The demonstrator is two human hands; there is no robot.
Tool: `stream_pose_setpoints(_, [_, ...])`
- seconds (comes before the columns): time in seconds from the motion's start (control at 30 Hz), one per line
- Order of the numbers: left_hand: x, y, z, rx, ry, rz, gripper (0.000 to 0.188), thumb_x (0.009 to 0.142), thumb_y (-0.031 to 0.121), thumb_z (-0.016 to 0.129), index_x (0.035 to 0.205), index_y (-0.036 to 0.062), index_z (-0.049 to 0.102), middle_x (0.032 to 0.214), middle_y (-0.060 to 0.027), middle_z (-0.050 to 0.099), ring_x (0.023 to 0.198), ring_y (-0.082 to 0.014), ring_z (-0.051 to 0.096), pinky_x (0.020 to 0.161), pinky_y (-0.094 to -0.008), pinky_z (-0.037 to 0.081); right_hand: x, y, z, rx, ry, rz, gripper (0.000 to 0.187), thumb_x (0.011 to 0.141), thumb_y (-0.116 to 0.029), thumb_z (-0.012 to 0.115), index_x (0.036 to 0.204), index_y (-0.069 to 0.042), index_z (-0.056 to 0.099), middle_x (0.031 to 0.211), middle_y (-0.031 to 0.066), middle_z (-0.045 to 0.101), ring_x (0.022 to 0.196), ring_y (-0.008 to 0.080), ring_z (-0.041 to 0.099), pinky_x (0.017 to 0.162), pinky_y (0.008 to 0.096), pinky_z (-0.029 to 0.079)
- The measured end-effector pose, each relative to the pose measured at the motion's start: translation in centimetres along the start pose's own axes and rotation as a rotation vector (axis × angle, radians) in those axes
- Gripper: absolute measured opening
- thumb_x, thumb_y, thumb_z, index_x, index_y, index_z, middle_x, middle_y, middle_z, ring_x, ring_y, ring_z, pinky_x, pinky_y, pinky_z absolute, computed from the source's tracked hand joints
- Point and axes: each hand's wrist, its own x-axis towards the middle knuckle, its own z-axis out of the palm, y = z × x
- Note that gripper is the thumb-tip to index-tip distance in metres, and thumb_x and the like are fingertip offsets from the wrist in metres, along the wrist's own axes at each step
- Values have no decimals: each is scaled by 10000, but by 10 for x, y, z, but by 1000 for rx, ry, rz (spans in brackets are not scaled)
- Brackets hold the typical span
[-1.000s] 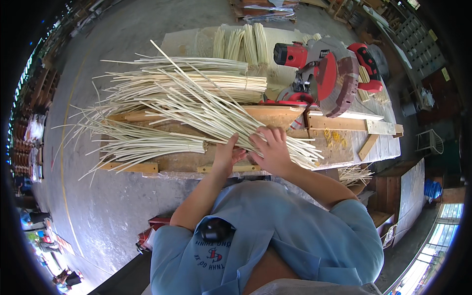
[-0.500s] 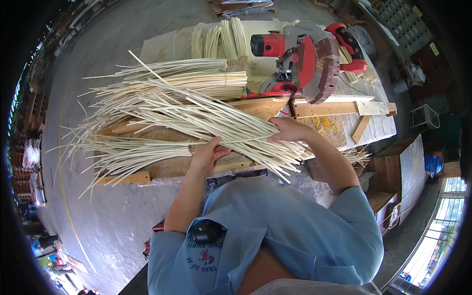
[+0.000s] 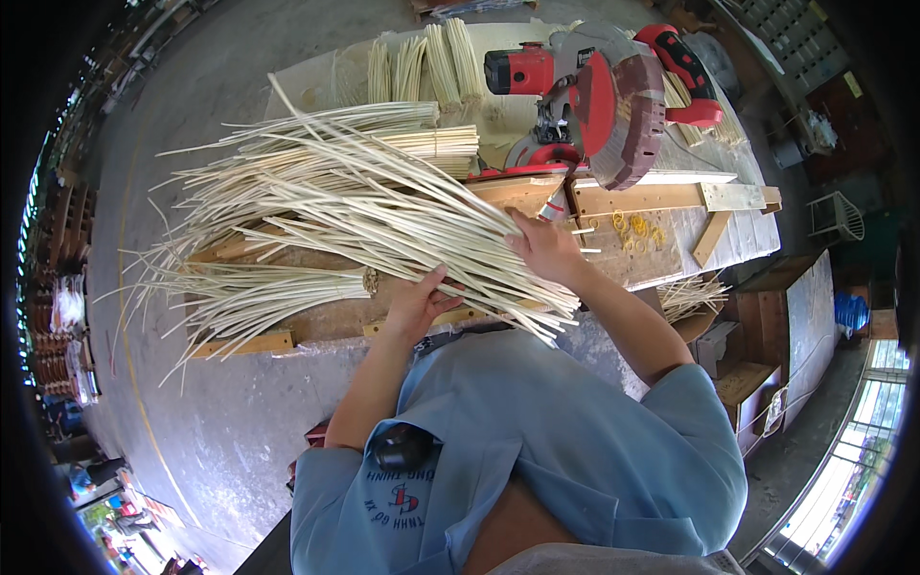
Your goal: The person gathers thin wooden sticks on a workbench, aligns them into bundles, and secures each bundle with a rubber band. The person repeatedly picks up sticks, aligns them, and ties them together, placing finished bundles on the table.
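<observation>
- Reading 12 o'clock as straight away from the wearer, I see the loose bundle of pale sticks slanting across the desk between the hands, thin tips toward 10 o'clock, other ends toward 4.
- Those 4 o'clock ends fan out unevenly and, from my viewpoint, reach past the near edge of the desk.
- The left hand sits at the bundle's 6 o'clock side, thumb raised against the sticks, fingers half curled and slightly apart; I can't tell whether they pinch any stick.
- The right hand rests at the bundle's 2 o'clock side, fingers bent over its edge; the sticks and the hand itself hide the rest, so I can't tell how firmly it closes.
- At 9 o'clock from the hands I have a second bundle, its cut ends near the left hand.
- Between 11 and 12 lies a tied bundle, with short bundles farther off.
- At 1 o'clock stands a red saw.
- At 2 runs a wooden rail; yellow bands lie just beside it.
- At 3, lower than the desk, I make out more sticks.
</observation>
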Motion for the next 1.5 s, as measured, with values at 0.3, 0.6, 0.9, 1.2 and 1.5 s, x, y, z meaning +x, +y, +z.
stream_pose_setpoints(0.3, [7,-12,-17,-32,16,29,379,1002,237,641,1259,-21,535,1092,-171,673,964,-281,709,793,-385,637,-1,-1,8,-85,657,-310,437,904,-247,695,1261,-24,579,1020,147,692,929,413,660,843,501,539])
stream_pose_setpoints(0.6, [-9,-7,-21,163,185,-132,355,984,324,665,1014,-27,617,882,-126,686,783,-241,729,675,-303,601,-24,-41,26,82,472,-414,118,830,-144,722,761,-70,663,777,80,627,740,274,663,619,400,534])
stream_pose_setpoints(0.9, [-29,24,0,490,213,148,279,976,270,679,851,29,612,652,-39,617,515,-115,596,444,-234,432,-5,-46,26,-29,243,-341,147,862,-221,682,804,-86,693,842,72,627,861,271,672,714,411,564])
stream_pose_setpoints(1.2, [-19,17,-2,390,225,198,201,972,179,668,919,-10,624,636,-41,606,499,-111,566,433,-239,404,-17,-34,29,45,237,-562,112,817,-165,690,759,-75,659,814,90,589,836,287,637,719,420,544])
stream_pose_setpoints(1.5, [-26,14,-6,386,259,231,181,980,179,649,910,13,624,623,-25,563,495,-105,519,444,-248,388,-42,-85,-44,173,476,-671,155,807,-127,760,950,-94,709,866,59,627,838,269,629,714,407,513])
